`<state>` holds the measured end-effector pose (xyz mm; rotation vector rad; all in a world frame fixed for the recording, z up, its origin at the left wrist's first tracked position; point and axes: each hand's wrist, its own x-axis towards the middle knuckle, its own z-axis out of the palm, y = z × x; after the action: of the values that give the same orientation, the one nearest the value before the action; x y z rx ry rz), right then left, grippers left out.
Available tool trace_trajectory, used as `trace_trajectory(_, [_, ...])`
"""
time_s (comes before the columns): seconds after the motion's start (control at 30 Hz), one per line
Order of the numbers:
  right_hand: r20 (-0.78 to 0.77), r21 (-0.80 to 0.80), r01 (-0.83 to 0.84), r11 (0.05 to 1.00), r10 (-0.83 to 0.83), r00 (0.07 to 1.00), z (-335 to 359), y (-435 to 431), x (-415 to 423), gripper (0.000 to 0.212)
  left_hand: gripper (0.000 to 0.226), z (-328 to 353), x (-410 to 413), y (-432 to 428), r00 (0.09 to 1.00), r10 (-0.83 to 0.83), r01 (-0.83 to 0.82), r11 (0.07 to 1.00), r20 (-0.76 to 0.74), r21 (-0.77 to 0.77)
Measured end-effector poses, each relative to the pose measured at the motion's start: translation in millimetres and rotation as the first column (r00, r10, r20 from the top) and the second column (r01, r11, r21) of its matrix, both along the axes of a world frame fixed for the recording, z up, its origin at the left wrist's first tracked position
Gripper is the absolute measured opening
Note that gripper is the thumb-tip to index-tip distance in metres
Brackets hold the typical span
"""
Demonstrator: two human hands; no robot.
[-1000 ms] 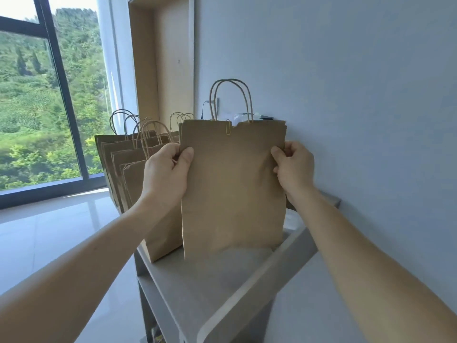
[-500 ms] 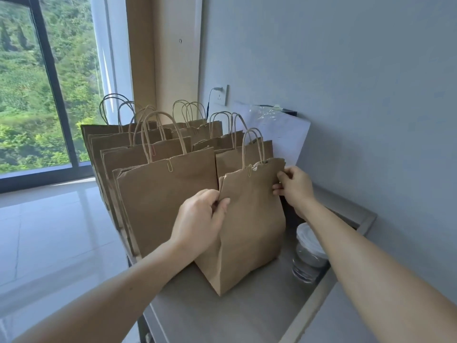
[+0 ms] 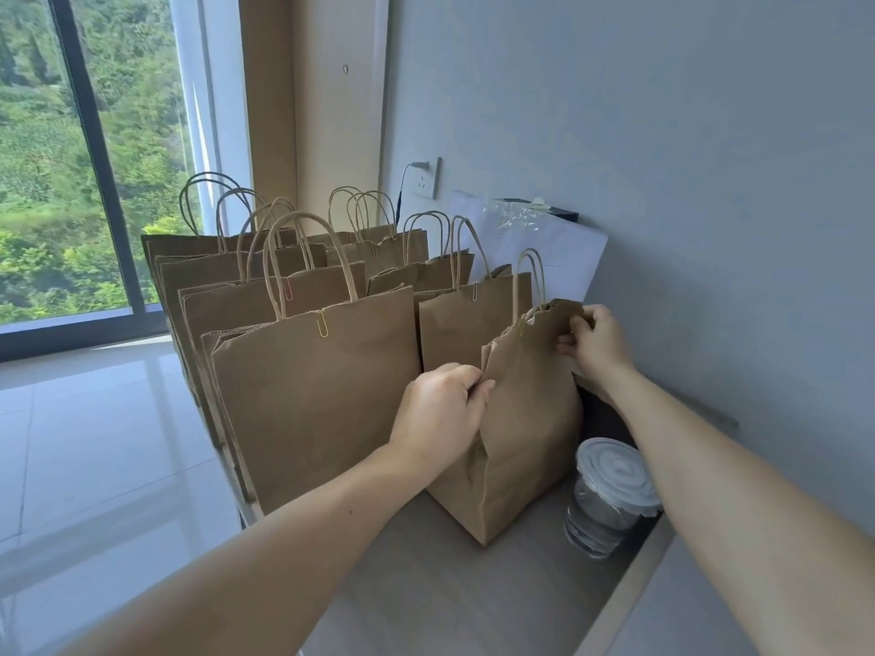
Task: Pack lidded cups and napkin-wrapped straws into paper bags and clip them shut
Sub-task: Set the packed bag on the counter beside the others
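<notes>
**Seating the clipped bag in line**

The paper bag [image 3: 525,419] stood on the grey shelf top [image 3: 416,594], a little right of centre, its mouth folded shut and held by a yellow paper clip [image 3: 522,325] at the top edge. The left hand [image 3: 440,414] pinched the bag's side fold at nine o'clock between thumb and curled fingers. The right hand [image 3: 599,345] pinched the top corner at two o'clock the same way. A lidded cup [image 3: 608,494] stood just beside the bag's base at four o'clock; whether they touched could not be told. The packed bags [image 3: 312,395] stood in close rows from nine to eleven o'clock, several showing clips.

The step looked to be seating this bag next to the others. To do it well, the base ought to sit flat before either pinch let go, since the paper was creased near the lower edge. A slide toward ten o'clock would close the gap to the neighbouring bag [image 3: 464,324] and keep clear of the cup. The top grip deserved care: a tug there might spring the clip. The cup looked unpacked, so more bagging probably remained
</notes>
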<state>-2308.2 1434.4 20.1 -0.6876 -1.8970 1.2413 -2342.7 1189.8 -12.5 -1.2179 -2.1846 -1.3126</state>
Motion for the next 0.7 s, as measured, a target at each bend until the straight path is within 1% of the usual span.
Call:
trace_trajectory(0.1, [0.004, 0.006, 0.023, 1.000, -0.023, 1.000, -2.3, 4.5, 5.8, 0.012, 0.035, 1.3, 3.8, 7.9, 1.000, -0.004, 0.005, 1.000, 0.029, -0.022])
trace_trajectory(0.2, [0.001, 0.046, 0.066, 0.997, -0.066, 0.998, 2.2, 3.2, 9.1, 0.020, 0.035, 3.5, 2.5, 9.3, 0.998, -0.005, 0.006, 1.000, 0.061, -0.007])
trace_trajectory(0.27, [-0.005, 0.059, 0.094, 0.994, -0.094, 0.996, 3.4, 1.2, 8.9, 0.022, 0.036, 4.7, 2.9, 8.8, 0.997, -0.008, 0.010, 1.000, 0.070, -0.029])
trace_trajectory(0.37, [-0.016, 0.028, 0.112, 0.993, -0.111, 0.994, -0.1, -5.0, 9.6, 0.012, 0.042, 5.3, 3.8, 7.3, 0.996, 0.004, 0.002, 0.998, 0.094, -0.063])
trace_trajectory(0.4, [-0.008, 0.018, 0.104, 0.994, -0.104, 0.995, -1.1, -8.1, 11.1, 0.013, 0.044, 4.2, 2.3, 6.6, 0.995, 0.007, 0.000, 0.998, 0.104, -0.069])
trace_trajectory(0.43, [0.009, 0.016, 0.099, 0.995, -0.099, 0.995, -1.4, -12.2, 14.4, 0.020, 0.044, 4.3, 2.1, 5.1, 0.995, 0.014, -0.004, 0.996, 0.103, -0.093])
trace_trajectory(0.47, [0.039, 0.030, 0.103, 0.994, -0.104, 0.994, -0.8, -16.5, 19.7, 0.030, 0.038, 5.7, 3.3, 4.1, 0.996, 0.009, 0.000, 0.995, 0.084, -0.102])
trace_trajectory(0.53, [0.113, 0.115, 0.124, 0.986, -0.137, 0.984, 2.6, -27.9, 36.2, 0.046, 0.013, 12.6, 7.8, 1.2, 0.999, 0.035, -0.034, 0.991, 0.007, -0.127])
trace_trajectory(0.6, [0.184, 0.239, 0.110, 0.965, -0.156, 0.970, 4.2, -41.9, 58.1, 0.051, 0.061, 19.1, 12.3, 1.1, 0.979, 0.103, -0.126, 0.984, -0.177, -0.125])
trace_trajectory(0.63, [0.221, 0.287, 0.084, 0.954, -0.152, 0.963, 3.8, -48.6, 70.7, 0.051, 0.077, 23.6, 12.6, 1.9, 0.943, 0.145, -0.182, 0.978, -0.300, -0.099])
trace_trajectory(0.67, [0.257, 0.330, 0.059, 0.942, -0.150, 0.955, 3.9, -55.0, 83.9, 0.052, 0.085, 28.4, 16.2, 3.5, 0.895, 0.170, -0.221, 0.972, -0.412, -0.079])
trace_trajectory(0.7, [0.294, 0.375, 0.037, 0.926, -0.156, 0.943, 4.2, -60.5, 99.1, 0.052, 0.087, 34.5, 23.2, 4.1, 0.859, 0.160, -0.246, 0.962, -0.486, -0.117])
